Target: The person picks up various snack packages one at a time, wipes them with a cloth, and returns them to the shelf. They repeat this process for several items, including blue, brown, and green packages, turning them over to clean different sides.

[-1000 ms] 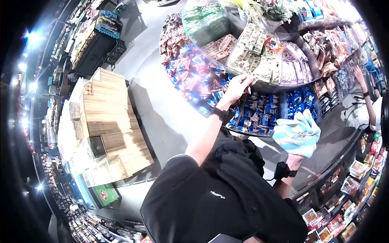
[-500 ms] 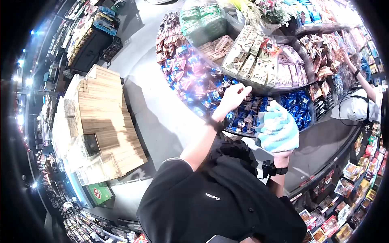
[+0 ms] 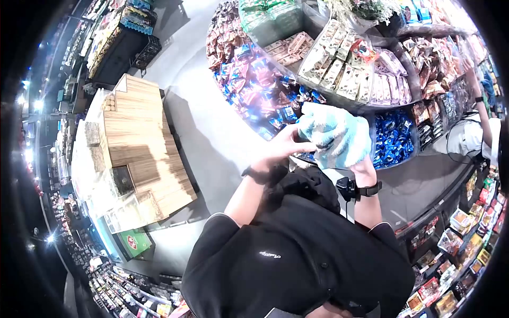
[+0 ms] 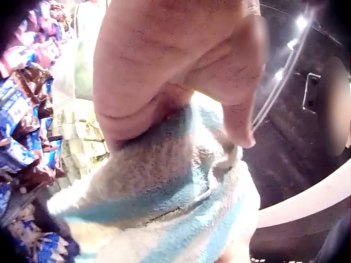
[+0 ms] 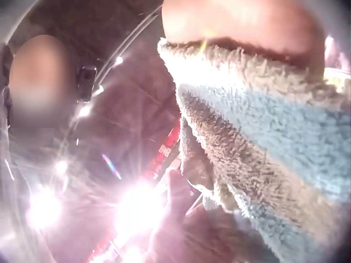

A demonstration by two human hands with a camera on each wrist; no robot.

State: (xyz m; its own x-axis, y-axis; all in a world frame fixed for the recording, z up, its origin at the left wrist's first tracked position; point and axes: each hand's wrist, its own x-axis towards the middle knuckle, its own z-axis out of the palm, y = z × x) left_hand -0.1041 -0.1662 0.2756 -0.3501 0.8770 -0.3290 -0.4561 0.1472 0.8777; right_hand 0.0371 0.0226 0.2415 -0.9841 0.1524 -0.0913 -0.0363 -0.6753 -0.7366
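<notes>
A fluffy blue-and-white striped cloth [image 3: 339, 132] covers my right hand [image 3: 362, 165] down to near the wrist, so those fingers are hidden under it. My left hand [image 3: 285, 144] meets the cloth from the left side in the head view. Seen from the left wrist, that hand [image 4: 181, 60] grips a fold of the striped cloth [image 4: 159, 192] between thumb and fingers. In the right wrist view, the cloth [image 5: 285, 126] hangs in folds below a strip of bare skin. Both hands are in front of the candy display, over its lower bins.
Blue-wrapped sweets [image 3: 393, 139] fill a lower bin; pale packaged bars [image 3: 339, 66] stand in a raised clear bin. Pink and blue packets [image 3: 254, 79] lie to the left. A wooden counter [image 3: 140, 127] stands farther left. Another person's arm [image 3: 477, 100] reaches in at right.
My cloth-covered right hand has moved left over the bins. My left hand has drawn back from the raised bin's edge and come down to the cloth, taking hold of it.
</notes>
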